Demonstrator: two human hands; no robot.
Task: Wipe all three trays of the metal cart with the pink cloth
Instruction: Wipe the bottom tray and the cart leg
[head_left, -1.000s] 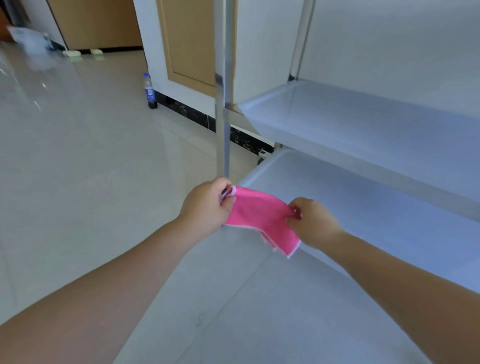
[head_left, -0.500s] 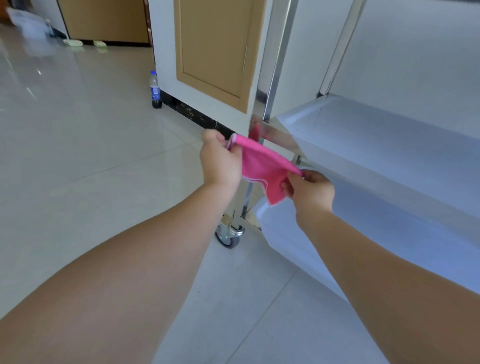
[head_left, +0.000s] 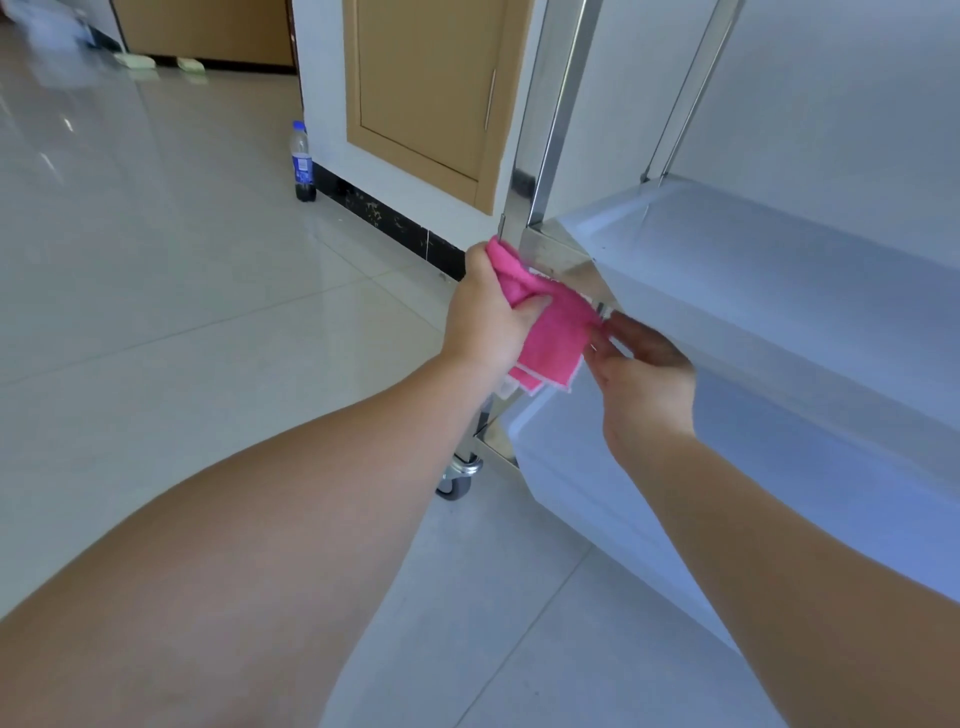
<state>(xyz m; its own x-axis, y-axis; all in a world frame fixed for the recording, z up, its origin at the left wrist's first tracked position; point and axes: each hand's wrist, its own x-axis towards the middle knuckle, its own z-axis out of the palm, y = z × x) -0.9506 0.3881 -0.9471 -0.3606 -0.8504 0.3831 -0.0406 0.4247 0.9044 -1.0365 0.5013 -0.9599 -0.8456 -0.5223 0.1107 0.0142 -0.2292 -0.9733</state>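
My left hand (head_left: 485, 322) grips the bunched pink cloth (head_left: 553, 338) in front of the near-left corner of the metal cart's middle tray (head_left: 753, 270). The cloth hangs folded from the fist, its white-edged corners pointing down. My right hand (head_left: 641, 374) sits just right of the cloth with its fingers relaxed, the fingertips touching the cloth's right edge. The lower tray (head_left: 779, 499) lies below both hands. The top tray is out of view.
The cart's steel corner post (head_left: 545, 119) rises right behind the cloth, and a caster wheel (head_left: 457, 480) stands under it. A cola bottle (head_left: 303, 163) stands by the wall's dark skirting. A tan cabinet door (head_left: 431, 88) is behind the cart. Pale tiled floor spreads left.
The cloth was stretched between both hands; now my left hand has gathered it into a bunch and my right hand has let go, fingers loosened. Both hands rose from the lower tray to the middle tray's corner.
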